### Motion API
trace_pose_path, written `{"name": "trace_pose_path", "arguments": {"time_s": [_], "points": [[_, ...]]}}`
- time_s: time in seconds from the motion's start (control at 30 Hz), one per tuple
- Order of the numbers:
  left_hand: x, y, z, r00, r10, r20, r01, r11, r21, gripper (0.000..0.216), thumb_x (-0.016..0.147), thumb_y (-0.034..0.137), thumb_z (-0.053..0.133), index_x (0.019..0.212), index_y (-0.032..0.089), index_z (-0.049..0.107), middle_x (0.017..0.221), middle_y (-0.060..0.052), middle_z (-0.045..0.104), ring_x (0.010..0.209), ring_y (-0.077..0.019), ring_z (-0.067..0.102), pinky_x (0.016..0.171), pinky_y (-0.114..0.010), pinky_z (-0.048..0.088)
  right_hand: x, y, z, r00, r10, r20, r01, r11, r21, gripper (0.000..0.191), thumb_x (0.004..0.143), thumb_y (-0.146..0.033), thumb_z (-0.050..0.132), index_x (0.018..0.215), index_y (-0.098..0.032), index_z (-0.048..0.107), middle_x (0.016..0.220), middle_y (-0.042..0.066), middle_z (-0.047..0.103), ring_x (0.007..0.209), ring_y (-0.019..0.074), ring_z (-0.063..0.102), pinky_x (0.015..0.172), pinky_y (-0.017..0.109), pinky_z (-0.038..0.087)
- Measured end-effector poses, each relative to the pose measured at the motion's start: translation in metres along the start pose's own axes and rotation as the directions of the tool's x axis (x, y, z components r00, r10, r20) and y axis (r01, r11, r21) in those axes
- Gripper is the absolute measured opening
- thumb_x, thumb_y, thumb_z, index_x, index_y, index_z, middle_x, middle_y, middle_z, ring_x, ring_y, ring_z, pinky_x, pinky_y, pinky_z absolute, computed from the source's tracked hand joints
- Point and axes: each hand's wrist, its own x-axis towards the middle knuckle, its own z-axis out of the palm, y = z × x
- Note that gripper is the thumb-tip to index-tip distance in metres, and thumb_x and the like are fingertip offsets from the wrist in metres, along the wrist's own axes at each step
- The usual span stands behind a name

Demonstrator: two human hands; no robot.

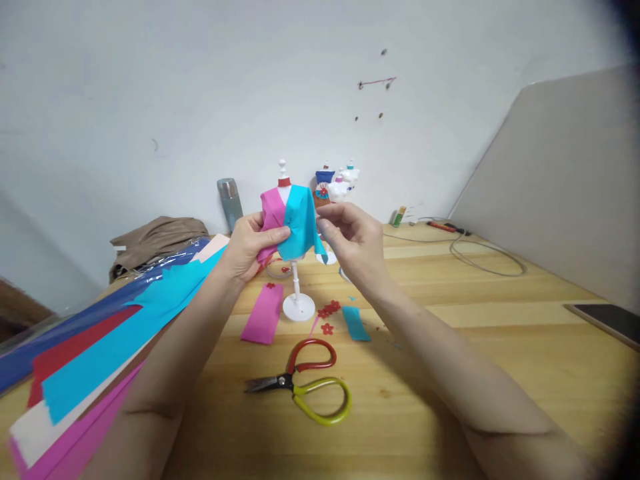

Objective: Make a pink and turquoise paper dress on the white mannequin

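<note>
A small white mannequin stand (298, 303) stands on the wooden table (450, 373), dressed in a half pink, half blue paper garment (299, 220). My left hand (250, 243) pinches the garment's pink side and lower front with thumb and fingers closed. My right hand (353, 240) is at the blue side, fingertips pinched together at the sleeve edge. Below the stand lie a pink paper piece (263, 320), a blue paper strip (356, 323) and small red paper flowers (329, 312).
Scissors (305, 387) with red and yellow-green handles lie near the front. Coloured paper sheets (95, 353) fan out at left. A brown cloth (155, 243), a grey flask (230, 202), more small mannequins (336, 183), a cable (485, 257) and a phone (607, 320) are around.
</note>
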Motion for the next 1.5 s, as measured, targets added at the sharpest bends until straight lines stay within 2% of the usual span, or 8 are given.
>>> {"name": "trace_pose_path", "arguments": {"time_s": [0.17,0.27,0.4,0.57,0.8,0.9,1.23,1.5], "points": [[0.000,0.002,-0.002,1.000,0.012,-0.018,-0.012,1.000,0.010,0.032,0.054,0.022,0.097,0.077,0.013,0.078,0.077,-0.005,0.078,0.067,-0.0170,0.072,0.070,-0.030,0.063,0.003,-0.002,-0.006,0.996,0.073,0.053,-0.078,0.991,0.111,0.030,0.094,-0.052,0.060,0.088,-0.024,0.069,0.087,0.005,0.075,0.082,0.0224,0.074,0.071,0.038,0.061],[0.000,0.001,-0.001,0.999,0.027,-0.027,-0.026,0.999,0.034,0.033,0.054,0.024,0.097,0.079,0.013,0.079,0.078,-0.005,0.078,0.067,-0.0176,0.072,0.071,-0.031,0.063,0.000,-0.010,-0.009,0.997,0.030,0.070,-0.033,0.998,0.044,0.035,0.095,-0.055,0.057,0.092,-0.024,0.071,0.091,0.007,0.075,0.087,0.0254,0.074,0.074,0.042,0.063],[0.000,0.000,-0.001,0.997,0.072,-0.028,-0.069,0.995,0.076,0.034,0.053,0.024,0.098,0.079,0.014,0.080,0.079,-0.004,0.079,0.068,-0.0171,0.072,0.071,-0.030,0.062,-0.007,-0.018,-0.007,0.972,-0.203,0.118,0.221,0.960,-0.172,0.041,0.088,-0.047,0.069,0.123,-0.027,0.063,0.123,0.012,0.071,0.113,0.0321,0.069,0.088,0.051,0.062],[-0.001,0.002,0.001,0.996,0.075,-0.046,-0.071,0.995,0.069,0.032,0.055,0.025,0.097,0.080,0.014,0.080,0.079,-0.003,0.079,0.068,-0.0162,0.071,0.072,-0.029,0.061,-0.008,-0.009,0.001,0.827,-0.541,0.155,0.557,0.748,-0.361,0.062,0.082,-0.015,0.060,0.141,-0.031,0.046,0.149,0.012,0.054,0.141,0.0335,0.052,0.112,0.061,0.049],[-0.002,0.004,0.003,0.995,0.052,-0.082,-0.047,0.997,0.063,0.033,0.052,0.023,0.097,0.079,0.014,0.079,0.080,-0.004,0.079,0.069,-0.0178,0.072,0.074,-0.031,0.060,-0.005,0.011,0.002,0.847,-0.528,0.052,0.499,0.760,-0.417,0.055,0.083,-0.002,0.052,0.131,-0.030,0.054,0.137,0.012,0.064,0.130,0.0317,0.061,0.106,0.059,0.054],[-0.002,0.004,0.004,0.995,0.052,-0.082,-0.048,0.998,0.050,0.032,0.051,0.023,0.097,0.077,0.014,0.079,0.078,-0.004,0.079,0.068,-0.0170,0.071,0.073,-0.031,0.061,-0.004,0.014,0.000,0.832,-0.554,0.023,0.507,0.744,-0.434,0.045,0.086,-0.006,0.055,0.124,-0.032,0.058,0.127,0.010,0.069,0.122,0.0310,0.065,0.102,0.058,0.056],[-0.002,0.002,0.005,0.998,0.037,-0.059,-0.034,0.998,0.044,0.033,0.053,0.023,0.097,0.080,0.014,0.080,0.080,-0.004,0.079,0.070,-0.0170,0.072,0.075,-0.030,0.061,-0.002,0.016,-0.003,0.773,-0.634,0.000,0.591,0.721,-0.362,0.030,0.083,-0.004,0.054,0.097,-0.028,0.064,0.133,0.007,0.065,0.117,0.0282,0.066,0.091,0.053,0.060],[-0.002,0.001,0.004,0.997,0.036,-0.061,-0.033,0.998,0.048,0.033,0.055,0.023,0.096,0.082,0.014,0.080,0.081,-0.004,0.079,0.072,-0.0180,0.073,0.079,-0.033,0.062,-0.006,0.008,0.001,0.770,-0.638,0.007,0.604,0.725,-0.330,0.029,0.081,-0.008,0.056,0.103,-0.027,0.059,0.130,0.011,0.067,0.119,0.0310,0.067,0.095,0.056,0.059]]}}
